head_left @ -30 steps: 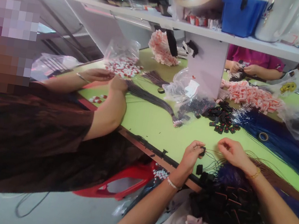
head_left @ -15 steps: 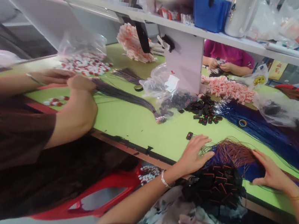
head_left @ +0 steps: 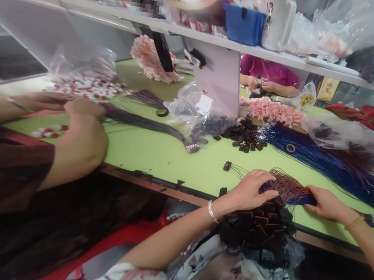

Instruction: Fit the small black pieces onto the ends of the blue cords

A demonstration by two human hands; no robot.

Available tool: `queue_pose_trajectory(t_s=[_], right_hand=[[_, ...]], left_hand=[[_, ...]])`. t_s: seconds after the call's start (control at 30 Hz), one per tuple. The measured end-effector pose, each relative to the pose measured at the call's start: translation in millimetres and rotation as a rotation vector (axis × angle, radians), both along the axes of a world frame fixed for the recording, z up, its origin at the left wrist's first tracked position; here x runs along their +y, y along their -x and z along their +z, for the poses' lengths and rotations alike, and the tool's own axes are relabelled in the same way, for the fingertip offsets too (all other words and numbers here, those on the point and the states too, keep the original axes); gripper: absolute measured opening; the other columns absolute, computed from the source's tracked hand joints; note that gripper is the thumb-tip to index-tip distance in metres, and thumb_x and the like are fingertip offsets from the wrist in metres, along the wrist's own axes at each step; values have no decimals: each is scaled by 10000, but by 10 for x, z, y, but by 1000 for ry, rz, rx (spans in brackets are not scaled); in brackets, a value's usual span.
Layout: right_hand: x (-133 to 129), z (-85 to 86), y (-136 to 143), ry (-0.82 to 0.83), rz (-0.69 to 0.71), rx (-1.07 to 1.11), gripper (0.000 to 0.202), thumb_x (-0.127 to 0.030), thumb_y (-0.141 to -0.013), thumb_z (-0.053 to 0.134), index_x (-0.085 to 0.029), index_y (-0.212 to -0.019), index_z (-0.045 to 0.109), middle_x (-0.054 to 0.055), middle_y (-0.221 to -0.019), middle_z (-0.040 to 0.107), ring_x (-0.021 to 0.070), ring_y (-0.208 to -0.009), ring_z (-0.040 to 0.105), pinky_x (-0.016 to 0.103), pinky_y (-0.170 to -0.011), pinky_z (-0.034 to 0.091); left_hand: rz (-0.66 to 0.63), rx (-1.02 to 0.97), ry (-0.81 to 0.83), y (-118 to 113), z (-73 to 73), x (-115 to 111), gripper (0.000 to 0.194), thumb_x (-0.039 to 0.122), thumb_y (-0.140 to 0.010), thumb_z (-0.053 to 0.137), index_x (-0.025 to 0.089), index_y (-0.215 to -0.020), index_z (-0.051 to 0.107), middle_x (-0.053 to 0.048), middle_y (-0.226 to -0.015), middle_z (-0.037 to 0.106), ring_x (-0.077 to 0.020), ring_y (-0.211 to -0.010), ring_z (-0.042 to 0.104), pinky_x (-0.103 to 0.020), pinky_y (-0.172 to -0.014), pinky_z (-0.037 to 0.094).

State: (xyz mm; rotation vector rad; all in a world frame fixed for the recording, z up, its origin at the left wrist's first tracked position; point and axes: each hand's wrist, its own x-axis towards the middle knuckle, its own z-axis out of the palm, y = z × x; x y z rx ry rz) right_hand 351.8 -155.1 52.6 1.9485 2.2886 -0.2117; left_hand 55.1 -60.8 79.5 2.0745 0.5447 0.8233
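cords (head_left: 289,187) are lying along the surface's (head_left: 149,153) near edge, tags (head_left: 268,224) heaping over that edge, perhaps sparing room behind. left hand (head_left: 252,189) is cupping the tag end, thumb and fingers parted with cords between, likely corralling them; pressure unclear. right hand (head_left: 328,204) is wrapping its grip round the cords farther right, probably keeping them bunched. a stray tag (head_left: 227,166) is lying in from the edge, its cords trailing rightward.

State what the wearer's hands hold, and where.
The right hand holds the cord bundle partway along; the left hand is at its end by the black tags, grip unclear.
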Motion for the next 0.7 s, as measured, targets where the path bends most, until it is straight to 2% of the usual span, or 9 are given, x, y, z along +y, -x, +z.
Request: queue_pose_trajectory(t_s=[0.07,0.17,0.27,0.33,0.37,0.47,0.53,0.6,0.7], right_hand=[[-2,19,117,40,-54,-113,349,-323,-736,574,-122,-1021,575,131,-821,675,253,-724,629,309,-614,393],[-64,6,243,-18,-155,-210,248,-308,-701,572,-155,-896,589,115,-774,670,240,-668,610,291,-561,318],[-197,36,280,-182,-219,-216,198,-337,-713,548,-170,-812,591,107,-769,653,233,-687,586,284,-544,276],[-310,99,282,-316,-235,-204,173,-316,-693,550,-168,-769,597,105,-756,637,228,-701,563,285,-547,274],[-367,140,286,-380,-233,-190,155,-290,-678,551,-167,-757,603,102,-751,630,224,-706,553,286,-556,284],[-515,287,326,-542,-216,-125,133,-208,-641,534,-172,-737,619,85,-733,610,216,-725,538,288,-605,330],[-589,392,366,-624,-223,-58,157,-181,-625,522,-176,-745,623,83,-777,621,218,-765,552,286,-637,361],[-656,495,396,-655,-235,37,202,-178,-620,514,-180,-788,626,81,-852,643,214,-794,575,279,-657,390],[-782,635,395,-571,-240,163,271,-206,-630,513,-195,-875,626,52,-845,673,193,-736,610,268,-653,421]], left_hand=[[-19,-11,-50,-123,81,9,341,413,-755,653,228,-1041,669,-116,-1069,650,-276,-1036,547,-397,-975,341],[-73,-25,-53,-463,112,14,475,478,-617,753,215,-1005,677,-134,-1055,652,-305,-1064,532,-396,-995,319],[-127,79,50,-854,56,43,693,493,-365,854,204,-970,680,-142,-1014,666,-341,-1070,546,-401,-983,335],[-170,159,173,-1030,26,94,696,427,-270,881,194,-898,692,-117,-892,687,-337,-985,600,-380,-898,408],[-241,204,252,-1075,22,126,646,395,-263,885,194,-848,698,-97,-821,691,-323,-906,629,-369,-834,444],[-618,414,552,-1064,34,185,441,366,-340,869,194,-710,702,-57,-660,677,-275,-647,644,-376,-642,494],[-796,465,765,-992,38,134,395,376,-370,852,190,-685,703,-54,-637,673,-265,-575,627,-398,-583,501],[-872,361,955,-923,33,-17,450,407,-363,837,181,-732,712,-66,-693,685,-273,-612,639,-409,-596,512],[-931,192,1147,-868,31,-351,554,526,-433,774,160,-845,714,-100,-811,691,-293,-763,661,-405,-673,521]])
